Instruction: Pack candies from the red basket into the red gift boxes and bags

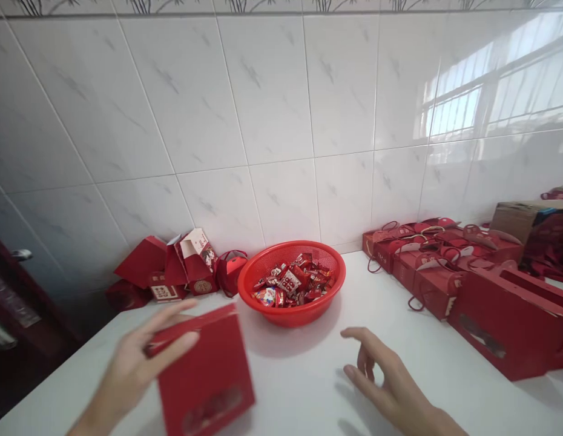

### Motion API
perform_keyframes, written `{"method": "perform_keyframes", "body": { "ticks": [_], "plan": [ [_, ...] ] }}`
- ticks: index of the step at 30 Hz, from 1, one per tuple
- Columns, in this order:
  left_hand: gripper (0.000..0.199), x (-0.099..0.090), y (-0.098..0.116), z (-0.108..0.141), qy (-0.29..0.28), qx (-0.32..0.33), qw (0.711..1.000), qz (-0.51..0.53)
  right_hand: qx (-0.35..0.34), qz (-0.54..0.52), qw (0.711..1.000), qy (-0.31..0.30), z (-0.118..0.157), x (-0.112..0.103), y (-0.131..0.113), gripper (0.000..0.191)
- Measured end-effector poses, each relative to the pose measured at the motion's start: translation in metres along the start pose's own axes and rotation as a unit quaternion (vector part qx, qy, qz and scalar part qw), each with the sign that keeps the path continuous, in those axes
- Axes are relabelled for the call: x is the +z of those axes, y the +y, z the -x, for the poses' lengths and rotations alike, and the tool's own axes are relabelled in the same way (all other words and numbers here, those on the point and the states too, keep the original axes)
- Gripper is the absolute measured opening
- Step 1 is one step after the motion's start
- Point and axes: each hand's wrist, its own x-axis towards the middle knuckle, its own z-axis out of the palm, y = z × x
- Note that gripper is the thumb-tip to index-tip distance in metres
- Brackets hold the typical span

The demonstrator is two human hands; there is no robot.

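My left hand grips a red cardboard gift box by its upper edge, thumb on the near face. A window cut-out shows low on that face; the box is tilted and a little blurred. To the right, my right hand hovers over the white table with thumb and forefinger apart and nothing between them; its other fingers curl in. Beyond both hands stands a red plastic basket, holding several wrapped candies in mostly red wrappers.
Several small red boxes stand against the tiled wall at the left. Rows of red boxes with cord handles line the right side, with a larger red box nearer me. A brown carton sits behind them on the white table.
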Motion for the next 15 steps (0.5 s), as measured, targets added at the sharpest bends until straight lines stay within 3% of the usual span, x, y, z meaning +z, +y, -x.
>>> {"method": "perform_keyframes", "body": {
  "ticks": [2, 4, 6, 9, 12, 15],
  "plan": [
    [0.06, 0.033, 0.025, 0.012, -0.131, 0.018, 0.986, 0.097, 0.005, -0.02, 1.0, 0.006, -0.009, -0.001, -0.006, 0.045],
    [0.052, 0.06, 0.046, 0.018, -0.251, 0.094, 0.956, 0.121, -0.019, -0.023, 0.999, 0.018, -0.023, -0.005, -0.017, 0.05],
    [0.047, 0.08, 0.06, 0.018, -0.275, 0.151, 0.941, 0.127, -0.046, -0.01, 0.999, 0.017, -0.04, -0.01, -0.03, 0.045],
    [0.05, 0.099, 0.064, 0.012, -0.282, 0.167, 0.932, 0.158, -0.062, 0.009, 0.997, -0.053, -0.066, -0.015, -0.043, 0.021],
    [0.052, 0.106, 0.059, 0.007, -0.295, 0.156, 0.926, 0.178, -0.046, 0.0, 0.994, -0.103, -0.087, -0.014, -0.045, 0.012],
    [0.054, 0.106, 0.055, 0.004, -0.295, 0.157, 0.927, 0.169, -0.016, -0.034, 0.992, -0.119, -0.101, -0.009, -0.041, 0.017]
  ]
}}
